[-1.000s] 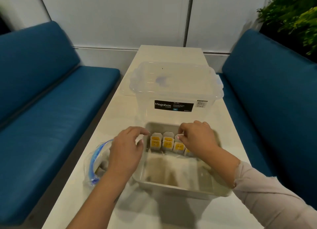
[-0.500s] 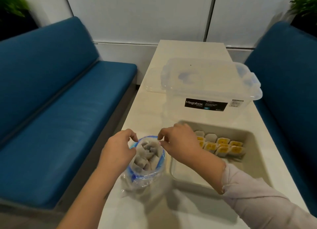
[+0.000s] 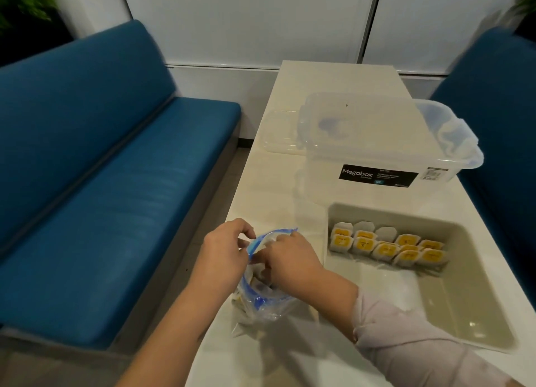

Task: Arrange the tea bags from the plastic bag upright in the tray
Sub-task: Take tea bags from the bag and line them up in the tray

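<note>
A clear plastic bag (image 3: 262, 305) with a blue zip rim stands on the table near its left edge. My left hand (image 3: 222, 253) pinches the bag's rim and holds the mouth apart. My right hand (image 3: 291, 260) reaches into the mouth, its fingertips hidden inside among the tea bags. To the right lies a beige tray (image 3: 478, 314). Several tea bags (image 3: 385, 246) with yellow labels stand upright in rows at the tray's far end.
A clear lidded storage box (image 3: 377, 143) labelled Megabox stands behind the tray, with a clear lid (image 3: 278, 134) lying left of it. Blue benches (image 3: 101, 198) flank the narrow white table (image 3: 261, 189) on both sides.
Both hands left the tray and moved left to the plastic bag. My left hand took hold of the rim and my right hand went into the bag's mouth. The view swung left.
</note>
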The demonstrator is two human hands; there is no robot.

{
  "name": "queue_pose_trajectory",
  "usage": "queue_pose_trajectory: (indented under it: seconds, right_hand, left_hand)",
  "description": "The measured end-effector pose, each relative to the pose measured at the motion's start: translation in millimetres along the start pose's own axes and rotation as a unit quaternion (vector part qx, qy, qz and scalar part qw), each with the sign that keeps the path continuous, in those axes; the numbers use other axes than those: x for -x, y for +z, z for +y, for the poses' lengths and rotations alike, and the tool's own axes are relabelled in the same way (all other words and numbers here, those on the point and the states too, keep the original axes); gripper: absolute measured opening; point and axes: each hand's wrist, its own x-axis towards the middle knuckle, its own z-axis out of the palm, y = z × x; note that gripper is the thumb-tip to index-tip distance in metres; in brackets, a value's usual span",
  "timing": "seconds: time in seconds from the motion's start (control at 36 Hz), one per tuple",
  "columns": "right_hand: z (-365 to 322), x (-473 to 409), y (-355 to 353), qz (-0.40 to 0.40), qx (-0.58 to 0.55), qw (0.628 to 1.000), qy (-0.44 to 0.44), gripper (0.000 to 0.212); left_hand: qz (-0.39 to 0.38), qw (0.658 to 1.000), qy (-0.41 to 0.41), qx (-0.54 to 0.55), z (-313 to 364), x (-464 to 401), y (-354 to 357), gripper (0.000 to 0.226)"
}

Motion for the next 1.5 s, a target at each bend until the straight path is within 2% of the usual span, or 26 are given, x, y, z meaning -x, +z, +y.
queue_pose_trajectory:
  seconds: [0.28, 0.39, 0.58, 0.72, 0.83, 0.97, 1.06, 1.19, 1.31, 1.5]
  right_hand:
    - [0.3, -4.1, 0.8, -0.034, 0.03, 0.999, 0.008, 0.025]
    - [11.3, -1.7, -8.6, 0.005, 0.019, 1.0, -0.01, 0.022]
    - [30.2, 2.6, -37.8, -0.029, -0.122, 0.991, 0.052, 0.022]
    - [36.1, 6.4, -48.4, -0.031, -0.26, 0.96, 0.099, 0.007]
    - [38.4, 7.6, -46.7, -0.005, -0.374, 0.918, 0.13, 0.009]
    - [37.5, 10.7, -44.9, 0.041, -0.516, 0.841, 0.157, 0.012]
    - [35.1, 12.6, -46.9, 0.051, -0.551, 0.818, 0.157, 0.011]
    - [36.4, 19.2, -51.5, 0.056, -0.558, 0.815, 0.145, 0.016]
    - [46.2, 24.4, -57.6, 0.071, -0.536, 0.829, 0.144, 0.021]
    - [71.7, 34.7, -58.7, 0.14, -0.518, 0.83, 0.151, 0.006]
  left_hand:
    - [-0.005, 1.0, 0.006, -0.004, -4.1, -3.2, 0.7, 0.034]
    - [-0.004, 1.0, 0.007, -0.014, -5.5, -4.5, 0.4, 0.033]
    - [-0.009, 0.999, 0.019, -0.025, -5.2, -4.7, -1.0, 0.027]
    - [-0.033, 0.999, 0.032, -0.02, -0.2, -3.0, -4.7, 0.034]
    - [-0.05, 0.997, 0.051, 0.002, 8.4, -0.8, -9.9, 0.039]
    - [-0.042, 0.995, 0.054, 0.079, 20.3, 0.1, -11.6, 0.025]
    - [-0.023, 0.991, 0.04, 0.126, 26.8, -1.4, -8.8, 0.021]
    - [-0.003, 0.983, 0.048, 0.177, 33.8, -3.1, -2.9, 0.013]
    - [-0.011, 0.984, 0.057, 0.168, 37.9, -5.7, 0.0, 0.011]
    - [-0.01, 0.987, 0.083, 0.134, 48.6, -12.4, 16.0, 0.022]
